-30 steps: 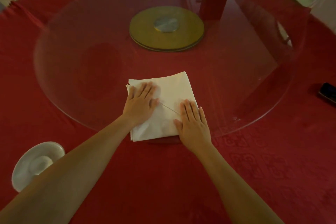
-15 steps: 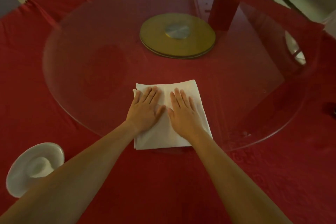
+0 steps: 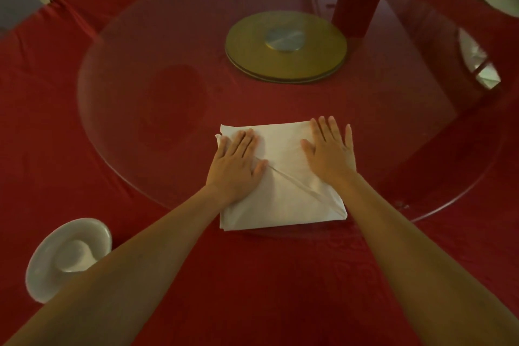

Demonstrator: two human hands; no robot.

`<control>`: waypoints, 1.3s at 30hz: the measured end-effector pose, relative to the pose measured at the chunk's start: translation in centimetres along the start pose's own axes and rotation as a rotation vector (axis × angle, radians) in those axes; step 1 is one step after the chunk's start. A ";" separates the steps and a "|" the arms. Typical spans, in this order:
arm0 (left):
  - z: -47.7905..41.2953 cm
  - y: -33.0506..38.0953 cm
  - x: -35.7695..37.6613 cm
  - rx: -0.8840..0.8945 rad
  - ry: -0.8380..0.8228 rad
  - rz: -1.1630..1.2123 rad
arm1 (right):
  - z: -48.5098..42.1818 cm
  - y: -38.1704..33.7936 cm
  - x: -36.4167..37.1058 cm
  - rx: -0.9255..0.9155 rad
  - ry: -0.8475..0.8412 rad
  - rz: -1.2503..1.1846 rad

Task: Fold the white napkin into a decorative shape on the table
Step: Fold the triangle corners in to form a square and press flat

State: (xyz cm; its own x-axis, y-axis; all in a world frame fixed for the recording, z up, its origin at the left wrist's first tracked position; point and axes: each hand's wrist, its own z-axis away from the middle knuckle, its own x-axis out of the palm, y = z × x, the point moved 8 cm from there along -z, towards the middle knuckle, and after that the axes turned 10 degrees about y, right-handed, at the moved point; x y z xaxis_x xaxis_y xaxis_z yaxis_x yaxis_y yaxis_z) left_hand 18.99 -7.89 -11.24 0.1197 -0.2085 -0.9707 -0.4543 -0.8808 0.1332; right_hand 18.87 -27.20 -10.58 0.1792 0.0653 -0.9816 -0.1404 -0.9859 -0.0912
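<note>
The white napkin (image 3: pixel 280 191) lies folded into a rough square at the near edge of the glass turntable, partly over the red tablecloth. A diagonal crease runs from its middle to its near right corner. My left hand (image 3: pixel 236 166) rests flat, palm down, on the napkin's left side. On the far right corner my right hand (image 3: pixel 330 153) presses flat, fingers slightly spread and reaching past the napkin's edge. Neither hand grips the cloth.
A large round glass turntable (image 3: pixel 157 45) covers the middle of the red-clothed table (image 3: pixel 280 289), with a gold hub (image 3: pixel 286 50) at its centre. A white bowl with a spoon (image 3: pixel 67 255) stands near left, partly behind my left forearm.
My right hand has slid from the napkin's middle out to its far right corner. The left hand has stayed on the left side. The view has shifted closer.
</note>
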 end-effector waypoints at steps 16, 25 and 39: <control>-1.7 -3.2 -3.4 0.256 -0.103 0.085 | 13.9 -1.8 -4.8 0.088 -0.004 -0.195; -3.3 -2.0 -4.7 0.418 -0.088 -0.058 | 13.3 -1.1 -7.3 0.179 0.022 0.026; -3.3 -0.8 -4.5 0.496 -0.060 -0.266 | 13.3 -2.6 -7.2 0.100 0.054 0.024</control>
State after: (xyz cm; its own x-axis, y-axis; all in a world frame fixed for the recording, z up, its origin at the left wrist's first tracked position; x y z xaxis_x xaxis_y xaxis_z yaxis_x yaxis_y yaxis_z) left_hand 21.70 -7.68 -6.30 0.2427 0.0304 -0.9696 -0.7775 -0.5917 -0.2132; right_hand 5.02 -23.07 -5.50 0.2267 0.0306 -0.9735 -0.2416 -0.9665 -0.0866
